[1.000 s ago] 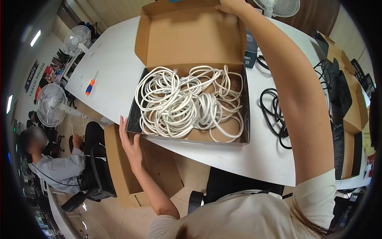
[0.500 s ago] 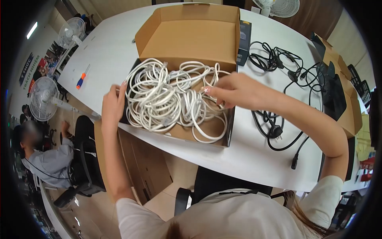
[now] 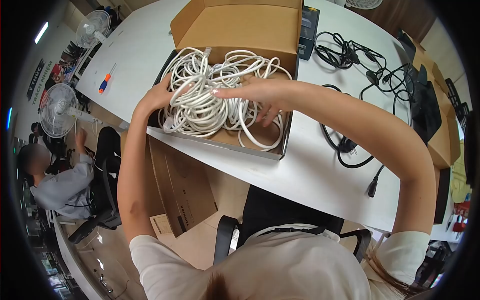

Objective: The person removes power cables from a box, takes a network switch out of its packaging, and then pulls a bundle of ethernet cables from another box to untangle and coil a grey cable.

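An open cardboard box (image 3: 215,137) on the white table holds a tangled pile of white network cables (image 3: 200,115). My left hand (image 3: 159,96) reaches over the box's left side and grips the edge of the biggest coil, its fingers partly hidden among the loops. Over the middle and right of the pile lies my right hand (image 3: 262,95), thumb stretched left onto the coil. Its other fingers are spread, some pointing down into the box by a looser cable loop. A clear plug end (image 3: 207,51) sticks up at the top of the pile.
Black power cables (image 3: 345,55) lie on the table (image 3: 320,185) to the right. A screwdriver (image 3: 104,83) is at the left and a dark box (image 3: 308,30) behind the lid. More cardboard (image 3: 437,115) stands far right. A seated person (image 3: 65,185) is at the left.
My left hand has gone from the box's left edge onto the cable coil. My right hand has come leftward, its fingers spreading over the pile. The view has tilted down slightly.
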### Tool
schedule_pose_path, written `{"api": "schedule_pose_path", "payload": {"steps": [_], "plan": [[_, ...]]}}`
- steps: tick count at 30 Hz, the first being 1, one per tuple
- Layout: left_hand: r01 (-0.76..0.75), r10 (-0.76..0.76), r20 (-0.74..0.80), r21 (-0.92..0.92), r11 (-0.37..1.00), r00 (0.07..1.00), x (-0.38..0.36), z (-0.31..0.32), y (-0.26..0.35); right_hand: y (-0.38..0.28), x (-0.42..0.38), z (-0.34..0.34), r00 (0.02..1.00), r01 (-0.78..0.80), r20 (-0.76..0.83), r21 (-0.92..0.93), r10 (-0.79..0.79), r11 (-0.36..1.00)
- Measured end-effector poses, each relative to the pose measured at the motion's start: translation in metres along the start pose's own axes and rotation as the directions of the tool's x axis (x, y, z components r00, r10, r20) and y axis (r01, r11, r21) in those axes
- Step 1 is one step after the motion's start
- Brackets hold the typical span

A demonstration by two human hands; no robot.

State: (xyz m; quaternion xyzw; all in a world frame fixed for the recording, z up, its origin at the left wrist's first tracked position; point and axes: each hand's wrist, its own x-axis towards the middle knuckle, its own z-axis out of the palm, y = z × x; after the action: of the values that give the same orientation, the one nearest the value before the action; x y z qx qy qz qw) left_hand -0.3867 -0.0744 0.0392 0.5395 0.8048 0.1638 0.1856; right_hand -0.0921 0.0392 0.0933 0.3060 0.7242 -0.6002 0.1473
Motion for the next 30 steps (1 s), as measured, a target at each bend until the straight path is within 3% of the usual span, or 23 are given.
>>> {"api": "schedule_pose_path", "payload": {"steps": [3,5,7,10,13,14,15,17,18,23,25,27,29,30], "plan": [[-0.061,0.104,0.152,-0.261,0.963,0.983,-0.007,-0.004,0.038,-0.002,0.017,-0.003,0.994,0.079,0.069,0.036,-0.082,0.996],[0.052,0.011,0.196,-0.311,0.949,0.981,-0.010,-0.003,0.057,-0.009,0.011,-0.006,0.984,0.112,0.133,0.057,-0.119,0.992],[0.066,0.085,0.289,-0.476,0.877,0.954,0.002,0.001,0.046,-0.009,0.017,-0.007,0.986,0.096,0.130,0.079,-0.106,0.992],[-0.068,0.221,0.257,-0.494,0.867,0.941,0.009,0.008,0.037,-0.005,0.035,-0.005,0.983,0.114,0.125,0.148,-0.132,0.982],[0.012,0.193,0.266,-0.616,0.787,0.944,-0.002,0.007,0.053,-0.003,0.031,0.003,0.970,0.216,0.058,0.227,-0.235,0.950],[0.028,0.153,0.260,-0.581,0.813,0.953,0.001,0.012,0.050,0.001,0.045,0.004,0.982,0.162,0.046,0.293,-0.183,0.942],[-0.100,0.241,0.210,-0.523,0.847,0.947,0.011,0.018,0.046,0.004,0.048,0.003,0.980,0.176,0.051,0.254,-0.194,0.951],[-0.133,0.280,0.119,-0.664,0.736,0.952,0.012,0.027,0.049,0.005,0.038,0.010,0.976,0.194,0.068,0.176,-0.209,0.965],[-0.125,0.252,0.123,-0.617,0.777,0.960,0.012,0.026,0.050,0.004,0.036,0.018,0.986,0.162,-0.052,0.158,-0.156,0.974],[-0.181,0.244,0.061,-0.505,0.844,0.968,0.007,0.023,0.060,-0.004,0.037,0.024,0.995,0.096,-0.030,0.161,-0.092,0.982],[-0.171,0.251,0.099,-0.496,0.851,0.963,0.004,0.018,0.061,-0.006,0.036,0.019,0.996,0.074,0.046,0.171,-0.083,0.983],[-0.211,0.293,0.089,-0.504,0.837,0.952,0.001,0.016,0.061,-0.003,0.036,0.018,0.998,0.069,-0.012,0.187,-0.068,0.980],[-0.160,0.316,0.219,-0.528,0.834,0.923,0.005,0.009,0.033,0.001,0.053,0.014,0.999,0.037,0.007,0.233,-0.040,0.972],[-0.115,0.289,0.276,-0.512,0.852,0.916,0.001,0.003,0.027,0.002,0.057,0.018,0.996,0.012,-0.089,0.195,0.005,0.981]]}}
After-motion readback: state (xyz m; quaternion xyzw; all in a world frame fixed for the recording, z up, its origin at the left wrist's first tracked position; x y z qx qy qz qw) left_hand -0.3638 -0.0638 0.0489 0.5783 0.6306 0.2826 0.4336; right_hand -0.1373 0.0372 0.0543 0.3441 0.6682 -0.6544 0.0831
